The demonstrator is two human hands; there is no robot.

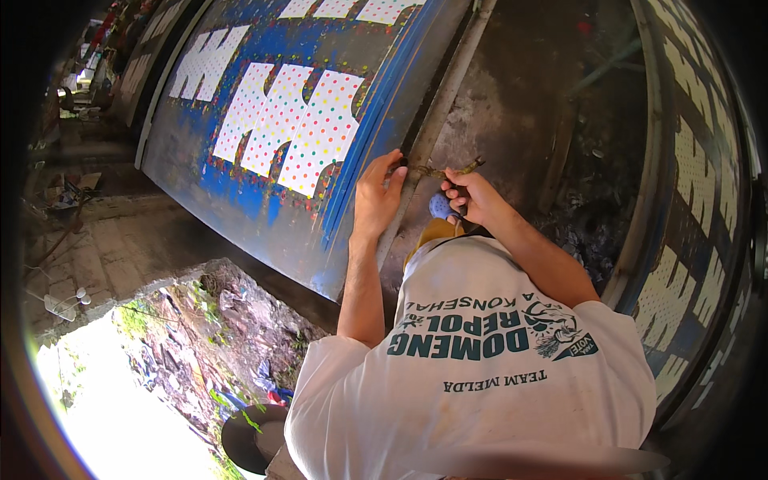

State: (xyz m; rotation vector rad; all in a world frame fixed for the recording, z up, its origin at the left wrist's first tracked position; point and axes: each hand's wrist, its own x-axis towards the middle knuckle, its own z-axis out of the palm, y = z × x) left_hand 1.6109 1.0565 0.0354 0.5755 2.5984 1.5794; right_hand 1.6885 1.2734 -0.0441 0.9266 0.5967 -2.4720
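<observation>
My left hand (378, 196) is at the edge rail of the long printing table, thumb and forefinger closing on a small dark piece I cannot make out. My right hand (477, 197) is closed around the dark end of a knobbly, brownish-yellow bar-like tool (474, 166). That tool reaches from above my right fist across to the rail (432, 128), close to my left fingertips. White fabric pieces (324, 132) with coloured dots lie flat on the blue-stained table top (272, 228), left of my left hand.
Another table with dotted pieces (694, 172) runs along the right side, across a dark aisle (520, 88). A blue slipper (439, 206) shows on my foot below my hands. At lower left are littered ground (232, 328) and a dark round bucket (254, 438).
</observation>
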